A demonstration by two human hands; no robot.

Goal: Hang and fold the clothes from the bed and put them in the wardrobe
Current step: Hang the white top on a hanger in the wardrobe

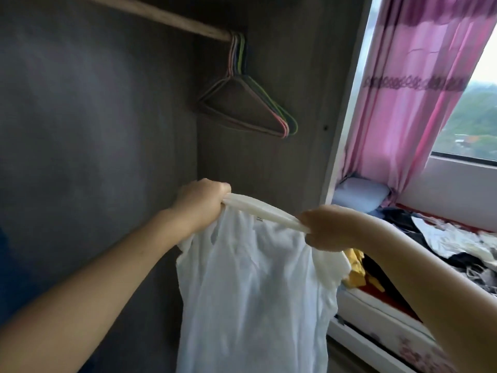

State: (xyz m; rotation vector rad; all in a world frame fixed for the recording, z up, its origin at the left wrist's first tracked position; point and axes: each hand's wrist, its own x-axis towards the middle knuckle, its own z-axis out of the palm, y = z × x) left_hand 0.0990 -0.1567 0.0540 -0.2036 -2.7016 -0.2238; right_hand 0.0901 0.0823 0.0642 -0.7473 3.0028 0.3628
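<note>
Both hands, left hand point(200, 201) and right hand point(326, 227), grip the white top point(252, 286) by its neckline, stretched level, directly below the hangers point(250, 109), the left nearer them.

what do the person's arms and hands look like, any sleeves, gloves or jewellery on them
Both forearms are bare as far as the view shows: no sleeves reach the frame. The left hand and the right hand wear no gloves, and no watch or bracelet shows at either wrist. No rings are visible, though the fingers are mostly hidden. The view is too soft to judge the nails.
</note>
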